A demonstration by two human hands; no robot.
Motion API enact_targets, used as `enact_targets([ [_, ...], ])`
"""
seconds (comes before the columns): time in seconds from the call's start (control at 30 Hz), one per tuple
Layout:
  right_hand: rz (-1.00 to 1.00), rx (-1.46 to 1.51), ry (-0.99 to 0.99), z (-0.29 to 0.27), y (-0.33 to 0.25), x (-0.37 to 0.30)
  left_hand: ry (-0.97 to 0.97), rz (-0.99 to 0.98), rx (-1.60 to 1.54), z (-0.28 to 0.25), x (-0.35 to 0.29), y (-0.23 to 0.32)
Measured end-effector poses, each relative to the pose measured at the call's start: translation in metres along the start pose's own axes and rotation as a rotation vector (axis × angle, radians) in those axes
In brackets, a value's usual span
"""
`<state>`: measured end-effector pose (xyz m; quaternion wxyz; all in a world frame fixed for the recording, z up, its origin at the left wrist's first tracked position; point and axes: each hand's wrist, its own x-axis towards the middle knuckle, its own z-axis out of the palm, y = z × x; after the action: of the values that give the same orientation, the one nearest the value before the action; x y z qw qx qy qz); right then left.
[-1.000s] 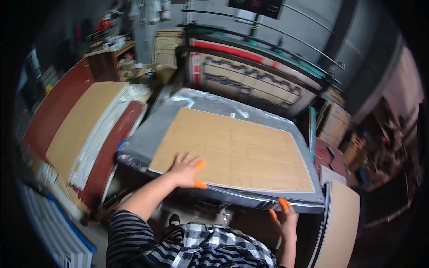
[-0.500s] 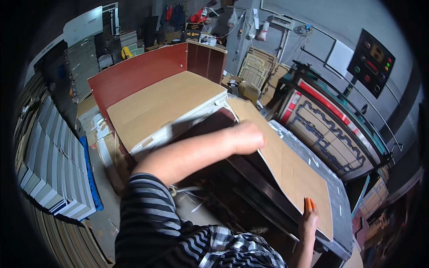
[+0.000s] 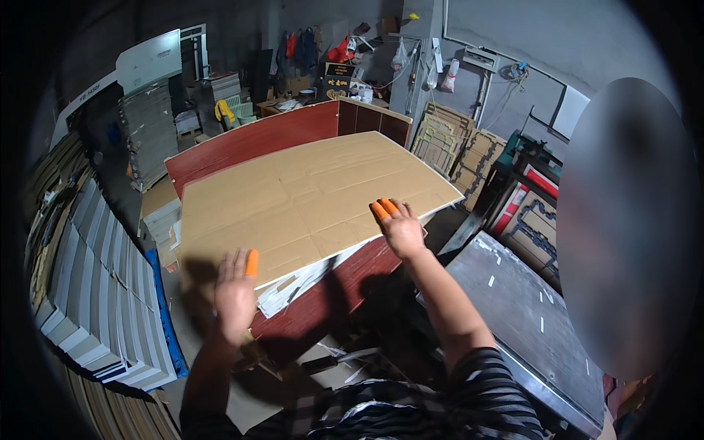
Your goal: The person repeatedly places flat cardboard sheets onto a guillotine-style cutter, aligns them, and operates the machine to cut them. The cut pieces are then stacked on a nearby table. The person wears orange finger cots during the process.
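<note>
A: Brown sheet [image 3: 315, 198], where is it laid?
B: On the white sheets [image 3: 284, 290] carried by the dark red worktop [image 3: 345, 304]; a strip is left uncovered along the worktop's near edge, and the back edge is lined by a red upright board [image 3: 257, 143]
A: Left hand [image 3: 236, 297]?
B: Placed at the brown sheet's near left corner, fingers stretched, nothing seen gripped; contact can't be told
A: Right hand [image 3: 405, 233]?
B: Held at the near edge, toward the right corner, fingers extended over the brown sheet, not clamped; orange finger covers [image 3: 380, 211] are worn
A: Surroundings?
B: Metal table [image 3: 521, 308] set past the worktop's right end, dotted with white strips [image 3: 543, 324]; pale boards [image 3: 110, 301] stacked past the left end
</note>
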<state>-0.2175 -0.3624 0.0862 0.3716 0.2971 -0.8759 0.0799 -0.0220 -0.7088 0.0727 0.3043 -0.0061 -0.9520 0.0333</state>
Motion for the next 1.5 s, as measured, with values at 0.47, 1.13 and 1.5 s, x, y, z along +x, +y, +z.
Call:
enact_targets([
  [0.47,0.024,0.479,-0.464,-0.099,-0.077,-0.184,-0.390,-0.383,0.008,0.260,0.043,0.010],
  [1.13,2.685,-0.931,-0.246,-0.641,-0.099,-0.781,0.013,0.446,-0.921,0.160,0.171,0.325],
  [1.5,1.917,-1.131,-0.220,-0.675,-0.164,-0.898,-0.320,1.051,-1.111,-0.060,0.014,0.590],
])
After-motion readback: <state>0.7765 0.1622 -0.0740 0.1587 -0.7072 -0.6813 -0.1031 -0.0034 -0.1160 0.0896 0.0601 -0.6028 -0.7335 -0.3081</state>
